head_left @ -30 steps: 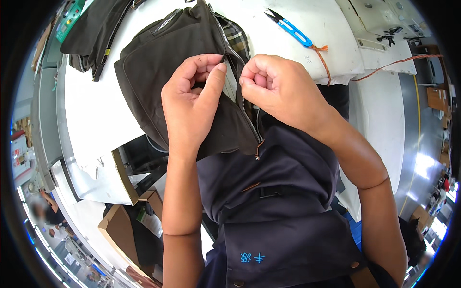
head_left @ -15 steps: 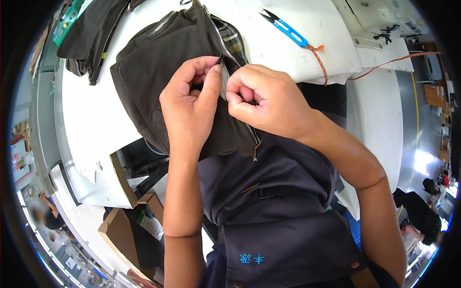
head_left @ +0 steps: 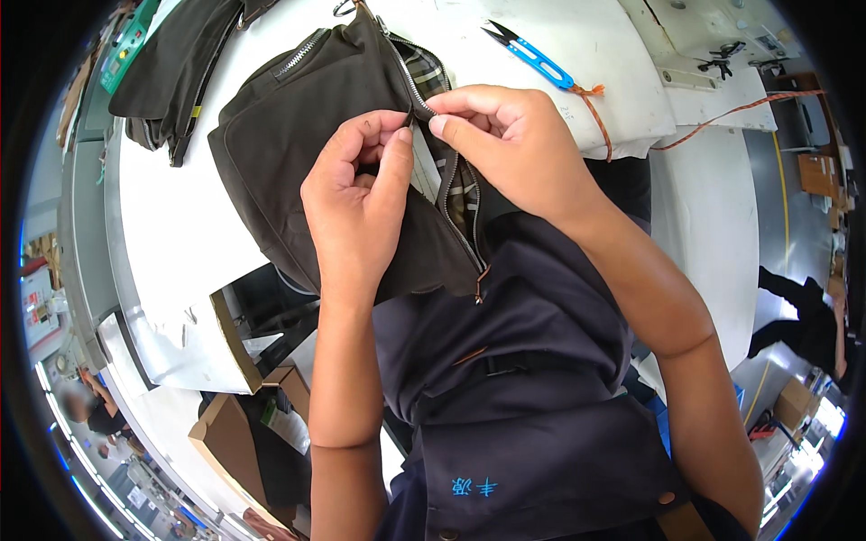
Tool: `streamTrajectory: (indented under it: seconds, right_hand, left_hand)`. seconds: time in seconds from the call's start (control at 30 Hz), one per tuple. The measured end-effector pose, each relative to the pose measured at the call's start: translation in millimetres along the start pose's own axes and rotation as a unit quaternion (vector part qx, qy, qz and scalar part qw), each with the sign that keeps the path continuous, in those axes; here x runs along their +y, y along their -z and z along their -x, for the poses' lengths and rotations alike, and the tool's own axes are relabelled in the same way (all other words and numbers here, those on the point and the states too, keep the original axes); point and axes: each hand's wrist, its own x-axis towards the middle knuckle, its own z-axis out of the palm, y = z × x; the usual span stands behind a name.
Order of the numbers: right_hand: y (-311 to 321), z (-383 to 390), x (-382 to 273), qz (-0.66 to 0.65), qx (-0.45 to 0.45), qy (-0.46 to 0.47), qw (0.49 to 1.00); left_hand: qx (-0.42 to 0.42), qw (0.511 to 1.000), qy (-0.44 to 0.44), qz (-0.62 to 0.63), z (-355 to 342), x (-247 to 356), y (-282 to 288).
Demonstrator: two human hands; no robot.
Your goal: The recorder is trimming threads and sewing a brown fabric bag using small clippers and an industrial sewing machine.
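Note:
A dark brown fabric bag (head_left: 271, 153) lies before me at the table's edge, its long metal zipper (head_left: 410, 77) open and a plaid lining (head_left: 427, 68) showing inside. My left hand (head_left: 356, 194) is closed, thumb and forefinger pinching a small dark bit at the edge of the opening. Right beside those fingertips, my right hand (head_left: 523, 140) pinches the zipper edge between thumb and forefinger. What exactly lies under the fingertips is mostly hidden. Below the hands, a pale strip (head_left: 426, 173) shows within the opening, and the zipper runs down to a small brown cord pull (head_left: 480, 287).
Blue thread snips (head_left: 541, 65) with an orange cord (head_left: 595, 113) lie on the white table (head_left: 622, 54) at the far right. A second dark bag (head_left: 171, 81) rests at the far left. Below the table's left side is an open cardboard box (head_left: 221, 442). Other people are in the background.
My right hand has moved away from me and up to the zipper edge beside my left fingertips. More of the plaid lining and lower zipper shows. My left hand stays nearly still.

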Motion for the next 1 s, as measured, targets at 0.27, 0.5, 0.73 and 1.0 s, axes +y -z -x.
streamTrajectory:
  seconds: [0.27, 0.5, 0.73, 1.0]
  right_hand:
    - [-3.3, -9.6, 7.4, 0.318, 0.096, 0.37, 0.868]
    - [9.7, -33.4, -1.6, 0.455, 0.024, 0.501, 0.736]
    - [9.6, -35.0, 4.8, 0.372, 0.038, 0.491, 0.787]
    - [-2.7, -9.1, 12.4, 0.334, 0.076, 0.403, 0.849]
  left_hand:
    - [-0.003, 1.0, 0.01, 0.01, -0.8, 0.9, -0.2]
    - [-0.018, 0.999, 0.035, 0.017, -5.5, 5.9, 7.1]
    - [-0.003, 1.0, 0.0, 0.021, -3.1, -0.6, 1.6]
    - [0.003, 1.0, 0.017, -0.006, -1.7, 2.3, -1.7]
